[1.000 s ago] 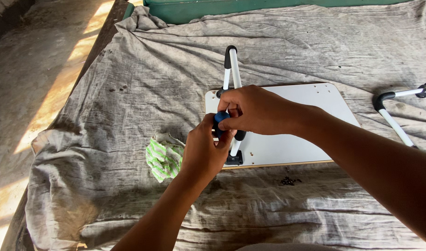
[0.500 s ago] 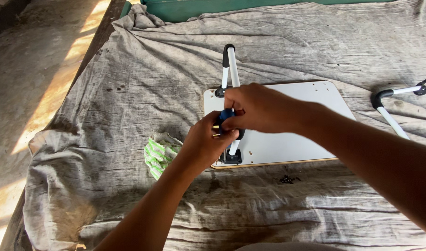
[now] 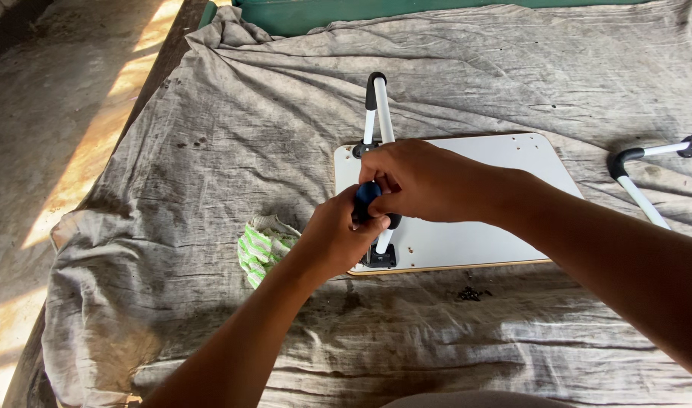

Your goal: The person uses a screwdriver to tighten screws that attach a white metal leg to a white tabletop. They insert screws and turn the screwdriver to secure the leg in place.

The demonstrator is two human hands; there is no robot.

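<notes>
Both hands, left hand (image 3: 338,238) and right hand (image 3: 421,181), clamped on a rounded blue tool handle (image 3: 365,198) over the white-tube leg bracket (image 3: 380,257) on the smooth white board (image 3: 482,242), wrinkled grey cloth (image 3: 210,151) underneath.

Sharp, evenly lit daylight view; warm sun patches streak the left edge.

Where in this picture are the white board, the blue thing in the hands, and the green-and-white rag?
white board (image 3: 504,162), head view, on its bare top surface near the far right corner.
blue thing (image 3: 366,196), head view, on the part showing between both hands.
green-and-white rag (image 3: 259,249), head view, on its crumpled middle.
</notes>
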